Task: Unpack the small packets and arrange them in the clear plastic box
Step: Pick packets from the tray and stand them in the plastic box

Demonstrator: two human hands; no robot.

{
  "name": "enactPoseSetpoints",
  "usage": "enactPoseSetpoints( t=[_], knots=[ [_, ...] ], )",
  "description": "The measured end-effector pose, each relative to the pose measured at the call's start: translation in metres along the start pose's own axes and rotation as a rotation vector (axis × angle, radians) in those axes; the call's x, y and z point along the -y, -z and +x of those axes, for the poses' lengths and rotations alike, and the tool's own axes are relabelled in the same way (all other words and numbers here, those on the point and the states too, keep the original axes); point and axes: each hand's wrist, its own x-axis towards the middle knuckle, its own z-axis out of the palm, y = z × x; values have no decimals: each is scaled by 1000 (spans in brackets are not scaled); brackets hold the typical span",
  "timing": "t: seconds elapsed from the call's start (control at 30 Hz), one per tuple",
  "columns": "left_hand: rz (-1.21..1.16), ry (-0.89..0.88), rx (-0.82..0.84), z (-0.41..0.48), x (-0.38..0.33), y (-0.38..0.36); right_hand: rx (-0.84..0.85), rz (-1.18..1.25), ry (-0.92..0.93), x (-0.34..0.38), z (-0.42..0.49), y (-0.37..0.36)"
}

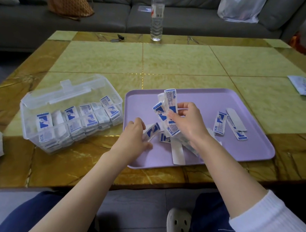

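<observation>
Packets (pixel 83 119) fill the open box (pixel 35 102) near the table's (pixel 173 64) front-left edge. Over the tray (pixel 244 107), the right hand (pixel 188 120) pinches a strip (pixel 169 103); the left hand (pixel 135 133) grips one packet (pixel 152 132).

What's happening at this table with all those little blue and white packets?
A person seated at the table is sorting small bandage packets. The right hand holds up a bunch of packets over the purple tray, while the left hand grips another packet at the tray's near left. The clear plastic box beside the tray, lid open, is already mostly filled with rows of packets. A few loose packets remain on the tray.
</observation>
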Motion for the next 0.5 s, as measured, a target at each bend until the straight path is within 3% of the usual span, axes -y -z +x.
enactPoseSetpoints(
  t=[0.1, 0.3, 0.5],
  knots=[
    [-22, 17, 6, 1, 1, 1, 4, 27, -2, 0, 1, 0],
    [-122, -61, -322, -2, -1, 13, 29, 86, 31, 7, 2, 1],
    [-362, -109, -363, 0, -6, 14, 61, 172, 51, 7, -2, -5]
  ],
)
